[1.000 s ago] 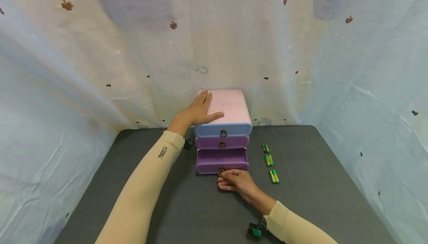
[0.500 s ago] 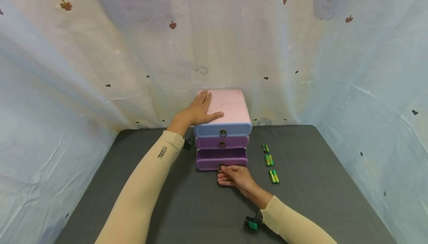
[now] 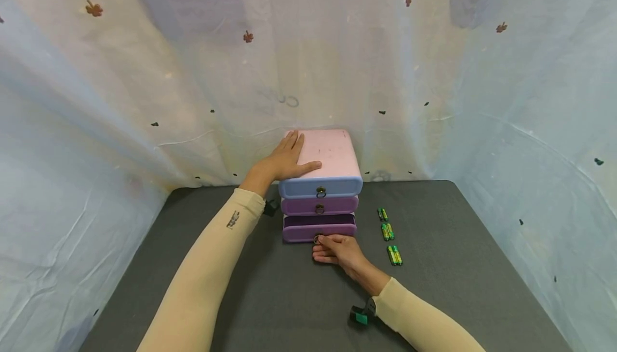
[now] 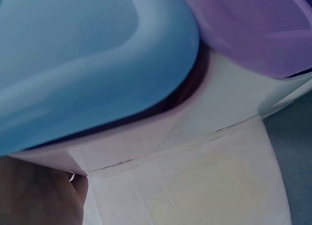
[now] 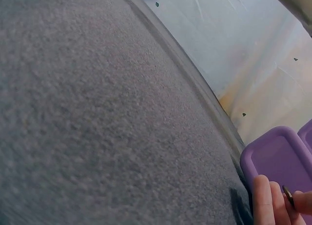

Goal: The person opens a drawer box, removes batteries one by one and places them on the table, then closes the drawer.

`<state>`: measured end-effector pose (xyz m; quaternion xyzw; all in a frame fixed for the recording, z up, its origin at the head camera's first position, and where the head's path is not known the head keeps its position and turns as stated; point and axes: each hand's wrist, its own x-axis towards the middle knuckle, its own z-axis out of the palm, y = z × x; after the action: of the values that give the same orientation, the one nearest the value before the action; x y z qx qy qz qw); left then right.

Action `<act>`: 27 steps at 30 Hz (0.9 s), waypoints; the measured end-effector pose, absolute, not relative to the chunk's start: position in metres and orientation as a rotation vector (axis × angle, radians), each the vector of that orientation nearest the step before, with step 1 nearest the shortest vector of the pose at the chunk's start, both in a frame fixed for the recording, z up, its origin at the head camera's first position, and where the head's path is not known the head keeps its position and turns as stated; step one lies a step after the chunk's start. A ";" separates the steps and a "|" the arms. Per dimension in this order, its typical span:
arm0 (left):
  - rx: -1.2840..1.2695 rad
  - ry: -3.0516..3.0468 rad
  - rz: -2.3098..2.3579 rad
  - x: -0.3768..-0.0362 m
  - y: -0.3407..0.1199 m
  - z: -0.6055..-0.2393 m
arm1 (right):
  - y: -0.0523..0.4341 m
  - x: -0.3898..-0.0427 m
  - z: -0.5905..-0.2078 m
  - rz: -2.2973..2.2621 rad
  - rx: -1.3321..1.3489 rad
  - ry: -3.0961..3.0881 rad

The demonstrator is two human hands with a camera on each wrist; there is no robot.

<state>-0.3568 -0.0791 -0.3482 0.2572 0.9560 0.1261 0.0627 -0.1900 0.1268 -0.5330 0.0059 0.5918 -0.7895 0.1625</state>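
Observation:
A small drawer cabinet with a pink top (image 3: 332, 151) stands near the back of the table. Its blue top drawer (image 3: 299, 187) and purple middle drawer (image 3: 296, 206) sit closed, while the purple bottom drawer (image 3: 299, 233) is pulled partly out. My left hand (image 3: 283, 163) rests flat on the left of the pink top, fingers spread. With thumb and fingers my right hand (image 3: 341, 250) pinches the ring pull (image 5: 288, 195) of the bottom drawer. From this angle little of that drawer's inside shows, only a dark strip.
To the right of the cabinet, several green and yellow batteries (image 3: 394, 255) lie in pairs in a row on the dark grey table (image 3: 443, 287). Pale printed curtain (image 3: 337, 73) hangs behind the table and along both sides.
The bottom drawer has slid inward toward the cabinet, so its opening is narrower. My right hand moved forward with its ring pull; my left hand stayed on the top.

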 end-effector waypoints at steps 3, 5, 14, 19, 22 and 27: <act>0.778 2.885 0.392 -0.358 -0.079 -0.349 | 0.127 -0.192 -0.533 -2.259 0.010 1.687; 0.778 2.886 0.388 -0.358 -0.079 -0.349 | 0.127 -0.193 -0.533 -2.266 0.003 1.682; 0.777 2.885 0.394 -0.351 -0.079 -0.345 | 0.127 -0.200 -0.533 -2.264 0.018 1.676; 0.760 2.886 0.378 -0.352 -0.079 -0.346 | 0.128 -0.207 -0.534 -2.262 0.027 1.694; 0.756 2.884 0.379 -0.351 -0.079 -0.346 | 0.128 -0.210 -0.534 -2.255 0.038 1.709; 0.793 2.899 0.408 -0.344 -0.079 -0.341 | 0.128 -0.215 -0.534 -2.232 0.057 1.723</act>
<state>-0.3437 -0.0793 -0.3411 0.2612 0.9543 0.1344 0.0542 -0.2146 0.1280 -0.5343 0.0201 0.6030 -0.7813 0.1600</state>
